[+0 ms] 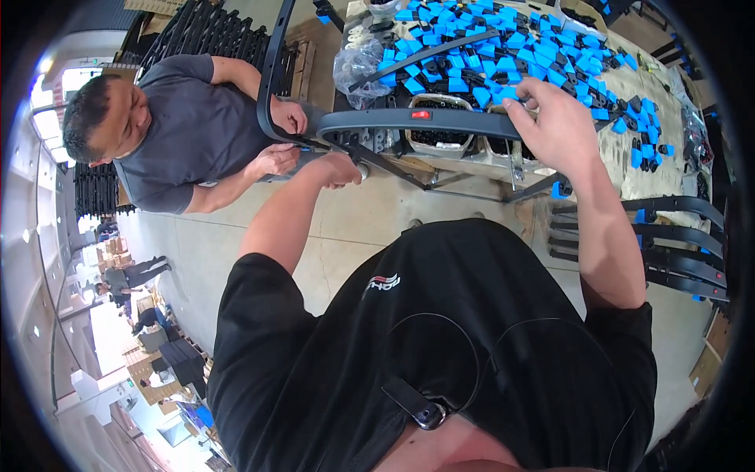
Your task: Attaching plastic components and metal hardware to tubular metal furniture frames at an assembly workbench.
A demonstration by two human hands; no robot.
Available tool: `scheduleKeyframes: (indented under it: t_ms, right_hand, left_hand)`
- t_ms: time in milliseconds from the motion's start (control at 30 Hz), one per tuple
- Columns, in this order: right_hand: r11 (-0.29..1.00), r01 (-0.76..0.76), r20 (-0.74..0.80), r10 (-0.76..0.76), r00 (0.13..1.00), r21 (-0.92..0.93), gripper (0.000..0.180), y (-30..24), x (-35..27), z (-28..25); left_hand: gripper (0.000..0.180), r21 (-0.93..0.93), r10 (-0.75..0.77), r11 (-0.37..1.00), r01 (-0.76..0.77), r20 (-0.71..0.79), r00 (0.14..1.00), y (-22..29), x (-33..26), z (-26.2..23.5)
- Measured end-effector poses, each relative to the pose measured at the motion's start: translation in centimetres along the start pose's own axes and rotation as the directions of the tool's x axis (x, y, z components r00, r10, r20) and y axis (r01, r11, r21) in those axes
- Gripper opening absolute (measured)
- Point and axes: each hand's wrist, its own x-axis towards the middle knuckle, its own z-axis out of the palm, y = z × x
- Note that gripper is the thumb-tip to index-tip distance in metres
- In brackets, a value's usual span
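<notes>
A curved black bar (464, 120) with a red sticker runs across in front of me, along the table's near edge. My right hand (557, 130) closes on its right end, thumb on the near side, beside the heap of blue-and-black plastic pieces (511, 47). At the bar's bent left end, my left hand (340, 169) is curled round the frame, its fingertips partly hidden. Just left of it, a co-worker (189, 126) has both hands at a second curved black bar (271, 71), which stands up close to mine.
An open box of small black parts (440, 141) and a clear plastic bag (358, 71) sit on the table. More curved bars (676, 232) hang in a row at the right. Stacked black parts (200, 39) stand behind the co-worker; other people (130, 277) are farther off.
</notes>
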Motion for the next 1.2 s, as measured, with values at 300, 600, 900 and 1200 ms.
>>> scheduleKeyframes:
  t_ms: [300,600,900,1200]
  right_hand:
    - [0.996,-0.011,-0.065,0.017,0.998,0.091,0.034,-1.0,0.1,0.0]
    - [0.989,-0.143,-0.023,0.144,0.989,0.024,0.03,-2.8,0.4,0.0]
    - [0.973,-0.224,-0.057,0.221,0.974,-0.052,0.029,-2.9,0.8,1.5]
    - [0.967,-0.205,-0.069,0.196,0.978,-0.151,0.035,-3.1,0.4,1.5]
  left_hand:
    - [0.07,-0.443,-0.169,0.802,-0.4,-0.811,0.56,-1.3,5.1,12.0]
    - [0.095,-0.589,0.308,0.483,-0.648,-0.579,0.755,-7.0,10.1,11.1]
    - [0.052,-0.31,0.242,0.377,-0.873,-0.877,0.416,-4.2,12.6,10.2]
    - [0.039,-0.103,0.304,0.419,-0.902,-0.92,0.246,-4.1,12.1,9.2]
